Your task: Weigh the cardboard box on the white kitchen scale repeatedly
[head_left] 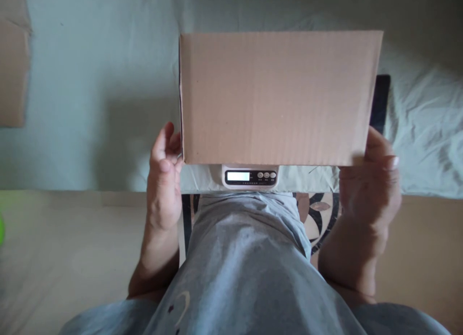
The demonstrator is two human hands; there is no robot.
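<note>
cardboard box (278,99) between hands (164,188)

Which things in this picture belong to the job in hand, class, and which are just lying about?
In the job:
- cardboard box, with the left hand and right hand at its near corners
- scale, display lit, partly hidden by the box

Probably just lying about:
- brown cardboard, far left
- dark object partly behind the box, unidentifiable

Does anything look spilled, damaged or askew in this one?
Nothing clearly stands out. The cardboard box between the left hand and right hand looks undamaged on its visible face; the scale display is lit, its reading illegible.
</note>
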